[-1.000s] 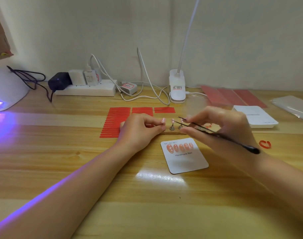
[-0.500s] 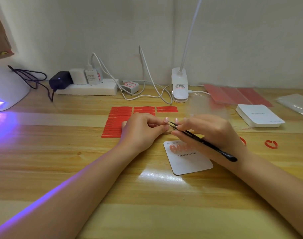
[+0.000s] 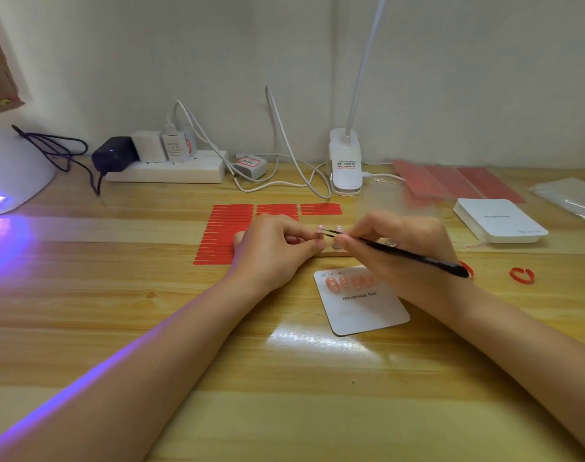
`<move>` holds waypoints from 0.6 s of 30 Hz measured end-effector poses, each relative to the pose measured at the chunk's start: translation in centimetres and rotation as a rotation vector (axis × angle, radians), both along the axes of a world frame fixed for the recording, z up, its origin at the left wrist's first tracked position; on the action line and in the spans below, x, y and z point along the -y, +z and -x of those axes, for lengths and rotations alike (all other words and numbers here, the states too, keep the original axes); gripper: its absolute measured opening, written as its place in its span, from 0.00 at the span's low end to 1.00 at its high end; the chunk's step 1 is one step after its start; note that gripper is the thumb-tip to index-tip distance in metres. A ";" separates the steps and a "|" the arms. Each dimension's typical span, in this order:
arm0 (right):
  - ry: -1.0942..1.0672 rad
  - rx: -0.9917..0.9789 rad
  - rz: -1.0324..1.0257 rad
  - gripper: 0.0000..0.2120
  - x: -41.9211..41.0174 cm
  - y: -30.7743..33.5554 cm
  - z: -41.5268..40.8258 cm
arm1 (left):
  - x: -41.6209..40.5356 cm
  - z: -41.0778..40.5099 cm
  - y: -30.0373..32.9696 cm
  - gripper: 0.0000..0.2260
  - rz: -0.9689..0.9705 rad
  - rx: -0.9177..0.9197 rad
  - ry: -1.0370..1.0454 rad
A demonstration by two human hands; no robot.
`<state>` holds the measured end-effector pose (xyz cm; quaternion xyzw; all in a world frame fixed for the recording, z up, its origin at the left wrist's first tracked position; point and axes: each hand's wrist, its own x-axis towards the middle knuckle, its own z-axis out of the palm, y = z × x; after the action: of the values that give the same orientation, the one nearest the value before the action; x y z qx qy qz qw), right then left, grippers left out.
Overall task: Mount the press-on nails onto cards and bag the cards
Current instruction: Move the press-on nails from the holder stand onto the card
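Mid-worktop: white square card (image 3: 367, 308) bearing one row of pink press-on nails (image 3: 349, 282), lower half bare, unbagged. Behind it, left hand (image 3: 274, 248) pinches a stand-mounted nail (image 3: 320, 229); right hand (image 3: 397, 248) grips black tweezers (image 3: 401, 253), tips at it.

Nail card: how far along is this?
Done: the card carries one row of pink nails. In hand: right hand works tweezers at a nail on a stand beside the left hand. Left: the card's lower half is bare; the bags lie apart.
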<state>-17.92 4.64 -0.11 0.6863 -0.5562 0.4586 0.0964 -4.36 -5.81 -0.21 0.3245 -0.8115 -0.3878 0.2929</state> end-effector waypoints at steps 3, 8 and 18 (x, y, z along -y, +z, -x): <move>-0.007 0.265 -0.061 0.05 -0.1 0.7 -0.2 | 0.0 0.0 0.0 0.11 0.019 0.020 -0.001; -0.027 0.425 -0.162 0.04 -0.1 1.1 -0.2 | 0.0 0.2 0.0 0.10 0.024 0.019 0.005; -0.144 0.522 -0.103 0.05 -0.3 1.7 0.0 | -0.1 0.0 -0.2 0.09 0.072 0.035 0.017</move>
<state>-17.96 4.97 1.55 0.5074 -0.6322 0.5831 -0.0530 -4.39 -5.66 -0.37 0.3272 -0.8272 -0.3500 0.2936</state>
